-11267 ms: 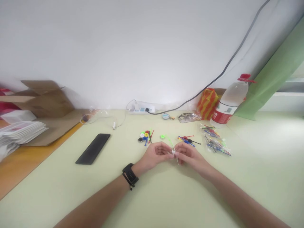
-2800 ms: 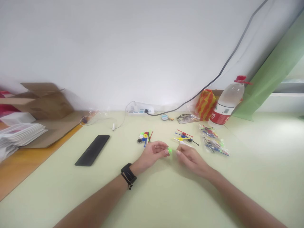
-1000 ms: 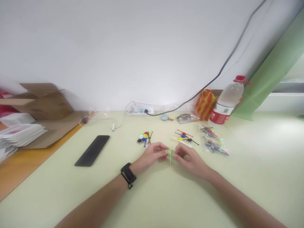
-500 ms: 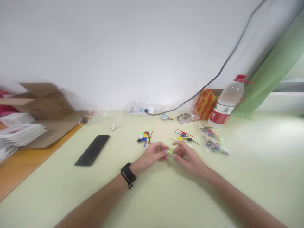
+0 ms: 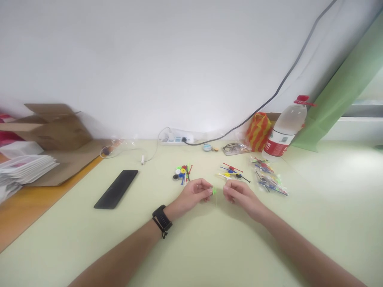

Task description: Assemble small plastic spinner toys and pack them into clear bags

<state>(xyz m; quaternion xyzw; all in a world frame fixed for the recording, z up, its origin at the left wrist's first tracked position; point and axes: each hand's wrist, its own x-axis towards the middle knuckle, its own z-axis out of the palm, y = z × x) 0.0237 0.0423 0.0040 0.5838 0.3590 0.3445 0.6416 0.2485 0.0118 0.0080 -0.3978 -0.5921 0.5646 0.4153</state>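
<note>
Between its thumb and fingers, my left hand [image 5: 194, 194] pinches a small bright green plastic disc [image 5: 214, 191]. A thin, pale green stick [image 5: 216, 201] hangs down from the disc and looks faint and blurred. Just to the right, apart from the disc, my right hand [image 5: 239, 196] has its fingers curled in against the thumb, and nothing shows in them. Behind the left hand lies a pile of coloured discs and sticks [image 5: 182, 172]. Beyond the right hand is another group of sticks with discs on them [image 5: 231, 171], in red, blue, yellow, white and black.
Clear bags of coloured parts [image 5: 271, 179] lie at the right, below a large bottle [image 5: 279, 133] and a striped bag [image 5: 259, 131]. A black slab-like object [image 5: 116, 189] lies left. A power strip [image 5: 176, 138] stands by the wall; cardboard [image 5: 62, 127] and stacked white packets [image 5: 28, 167] fill the far left.
My right hand has drawn back to the right from the green disc, and its fingers have closed. The left hand keeps its place and grip. The hanging stick now looks fainter.
</note>
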